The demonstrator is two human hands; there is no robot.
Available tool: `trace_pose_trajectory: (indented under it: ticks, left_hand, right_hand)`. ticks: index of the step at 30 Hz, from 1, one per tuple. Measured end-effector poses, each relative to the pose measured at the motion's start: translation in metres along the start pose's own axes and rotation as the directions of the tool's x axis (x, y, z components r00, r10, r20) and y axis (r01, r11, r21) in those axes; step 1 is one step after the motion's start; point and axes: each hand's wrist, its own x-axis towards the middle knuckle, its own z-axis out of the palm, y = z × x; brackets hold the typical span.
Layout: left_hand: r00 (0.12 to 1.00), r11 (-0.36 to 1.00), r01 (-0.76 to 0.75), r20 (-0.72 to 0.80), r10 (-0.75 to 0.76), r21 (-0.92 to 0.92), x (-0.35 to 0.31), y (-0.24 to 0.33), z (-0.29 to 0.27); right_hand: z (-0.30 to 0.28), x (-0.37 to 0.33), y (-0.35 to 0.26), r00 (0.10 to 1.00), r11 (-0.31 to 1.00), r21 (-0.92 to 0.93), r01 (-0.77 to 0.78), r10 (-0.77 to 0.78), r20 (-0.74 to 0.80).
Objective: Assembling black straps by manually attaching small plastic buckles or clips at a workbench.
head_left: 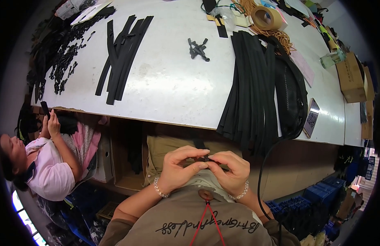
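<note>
My left hand (pixel 179 167) and my right hand (pixel 230 169) meet in front of my body, below the table's near edge. Both pinch a small black piece (pixel 204 158) between thumbs and fingertips. Most of it is covered, so its exact kind cannot be made out. A dark strip shows just beyond my fingertips; whether it joins the piece is unclear. On the table ahead lies a little heap of small black zipper pulls (pixel 197 50). To its right, a thick bundle of long black zipper strips (pixel 249 82) hangs over the near edge.
More black strips (pixel 123 61) lie left on the white table (pixel 169 90), past them many loose black pulls (pixel 63 67). At right are a black bag (pixel 290 94), a phone (pixel 311 118), a tape roll (pixel 266 18) and cartons (pixel 350 78). A co-worker (pixel 50 164) at left holds a black piece.
</note>
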Motion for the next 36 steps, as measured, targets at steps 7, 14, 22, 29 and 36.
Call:
trace_pose_trajectory:
  ticks: [7,14,22,29,36]
  left_hand:
    - [0.983,0.992,0.093,0.152,-0.105,0.083,-0.001,-0.001,-0.019]
    - [0.995,0.997,0.067,0.072,-0.07,0.043,-0.002,0.004,-0.013]
    - [0.988,0.986,-0.037,0.152,0.012,0.165,0.0,0.019,-0.014]
    - [0.988,0.977,-0.073,0.152,0.042,0.202,0.002,0.016,-0.015]
    - [0.993,0.981,-0.087,0.096,0.071,0.176,0.003,0.016,-0.004]
  right_hand:
    - [-0.012,0.008,0.0,0.969,0.993,0.081,-0.08,0.058,0.241]
    - [-0.002,0.004,-0.003,0.941,0.963,0.176,-0.204,0.143,0.307]
    - [-0.008,0.013,-0.013,0.96,0.988,0.122,-0.096,0.059,0.273]
    - [-0.002,0.011,-0.005,0.973,0.996,0.092,-0.006,-0.016,0.23]
    - [0.002,0.015,0.004,0.953,0.965,0.084,0.248,-0.258,0.158]
